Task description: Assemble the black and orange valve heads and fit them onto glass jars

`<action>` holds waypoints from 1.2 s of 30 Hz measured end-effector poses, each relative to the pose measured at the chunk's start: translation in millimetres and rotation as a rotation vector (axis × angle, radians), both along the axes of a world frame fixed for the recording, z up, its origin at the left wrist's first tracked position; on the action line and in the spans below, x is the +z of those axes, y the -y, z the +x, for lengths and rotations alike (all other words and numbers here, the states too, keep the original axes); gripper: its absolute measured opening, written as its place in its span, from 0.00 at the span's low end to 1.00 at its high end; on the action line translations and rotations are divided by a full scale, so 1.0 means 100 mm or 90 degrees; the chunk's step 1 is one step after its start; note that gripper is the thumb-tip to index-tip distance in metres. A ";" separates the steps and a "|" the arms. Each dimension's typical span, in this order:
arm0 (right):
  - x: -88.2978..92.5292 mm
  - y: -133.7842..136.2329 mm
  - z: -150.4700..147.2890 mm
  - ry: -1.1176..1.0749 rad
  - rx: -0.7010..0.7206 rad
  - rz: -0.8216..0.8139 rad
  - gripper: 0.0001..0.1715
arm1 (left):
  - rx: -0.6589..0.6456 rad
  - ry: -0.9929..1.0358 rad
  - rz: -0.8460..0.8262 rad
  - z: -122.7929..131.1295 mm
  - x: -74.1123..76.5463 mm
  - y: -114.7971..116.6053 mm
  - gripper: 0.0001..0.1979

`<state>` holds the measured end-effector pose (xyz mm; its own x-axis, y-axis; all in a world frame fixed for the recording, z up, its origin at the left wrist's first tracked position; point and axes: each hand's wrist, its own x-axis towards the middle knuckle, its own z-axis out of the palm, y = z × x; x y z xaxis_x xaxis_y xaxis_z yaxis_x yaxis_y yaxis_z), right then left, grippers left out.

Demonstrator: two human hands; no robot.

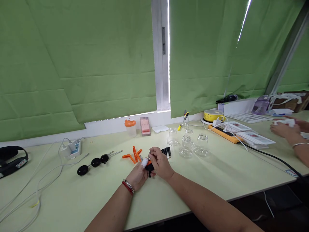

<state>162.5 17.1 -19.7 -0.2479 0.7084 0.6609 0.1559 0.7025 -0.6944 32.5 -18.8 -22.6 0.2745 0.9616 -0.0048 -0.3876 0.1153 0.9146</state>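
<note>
Both of my hands meet over the middle of the pale green table [217, 180]. My left hand [138, 175], with a red band at the wrist and a white wrap on one fingertip, is closed on a small orange and black part [150, 167]. My right hand [160, 162] is curled over the same part, fingers pinched at its top. Just beyond lie loose orange handle pieces [132, 155] and a few short black tubes [167, 151]. Three black suction cups on metal rods [95, 162] lie to the left.
Several clear glass cups [190, 143] stand right of my hands. An orange-lidded cup [130, 128], a power strip [72, 148] with cables, a yellow reel [212, 115] and white cards [253, 138] sit further off. Another person's hands [287, 129] work at the right edge. Black headphones [12, 158] lie far left.
</note>
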 end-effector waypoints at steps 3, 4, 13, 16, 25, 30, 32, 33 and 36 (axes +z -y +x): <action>0.01 0.00 0.00 0.012 0.007 0.023 0.14 | 0.003 0.001 0.003 0.01 0.01 0.01 0.18; 0.01 0.01 0.00 0.017 0.013 0.032 0.15 | 0.004 0.004 0.006 0.01 0.01 0.02 0.18; 0.03 0.04 0.00 0.069 0.023 0.054 0.20 | 0.021 0.007 -0.005 0.01 0.01 0.00 0.17; 0.03 0.04 0.01 0.074 0.022 0.056 0.21 | 0.024 0.014 -0.012 0.00 0.00 0.00 0.17; 0.06 0.05 0.01 0.091 0.031 0.039 0.18 | 0.031 0.022 -0.013 0.00 0.01 0.01 0.16; 0.05 0.05 0.01 0.091 0.033 0.042 0.17 | 0.032 0.024 -0.019 0.01 0.03 0.03 0.16; 0.05 0.05 0.01 0.090 0.036 0.041 0.17 | 0.034 0.027 -0.021 0.01 0.03 0.03 0.16; 0.05 0.05 0.01 0.091 0.037 0.040 0.17 | 0.034 0.027 -0.022 0.01 0.04 0.03 0.16; 0.04 0.05 0.02 0.090 0.037 0.034 0.17 | 0.035 0.022 -0.020 0.02 0.05 0.04 0.16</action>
<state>164.0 12.1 -16.1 -0.3801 0.6552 0.6529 0.2072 0.7482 -0.6303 34.2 -22.9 -17.5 0.2224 0.9746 -0.0273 -0.4257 0.1223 0.8966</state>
